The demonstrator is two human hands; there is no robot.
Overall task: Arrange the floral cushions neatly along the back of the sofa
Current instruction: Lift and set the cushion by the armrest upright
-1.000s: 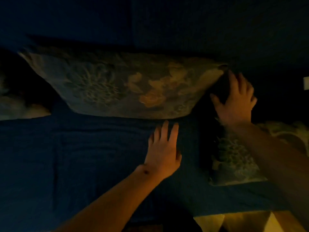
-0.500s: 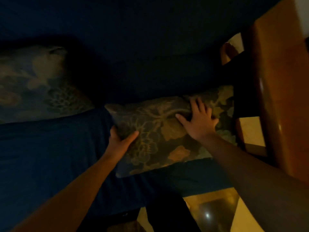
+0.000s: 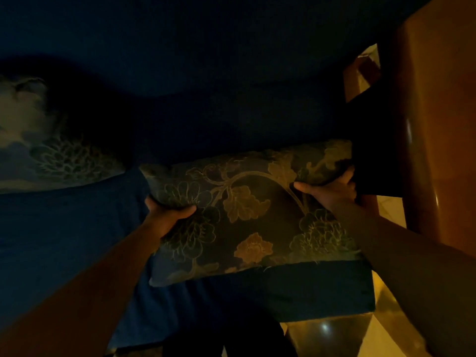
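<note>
You are looking down in very dim light at a dark blue sofa, and both of your bare hands are clamped on one floral cushion that fills the middle of the view. Your left hand grips the cushion's left side at about 9 o'clock from its centre, the thumb pressed onto the patterned face and the other fingers hidden behind the edge. Your right hand holds the upper right part at about 2 o'clock from the centre, thumb stretched across the front and fingers curled over the top right corner. The cushion sits tilted, its right end higher in the view than its left, with its top edge close to the sofa's backrest at 12 o'clock; whether it touches the backrest or is lifted off the seat cannot be told in this darkness. Its lower edge lies over the seat near the sofa's right front corner. A second floral cushion leans at the back of the seat at about 9 o'clock in the view, apart from the one you hold, with a shadowed gap of blue fabric between them. At 3 o'clock a brown wooden panel stands just beside the sofa's end, and glossy yellowish floor shows at 5 o'clock.
</note>
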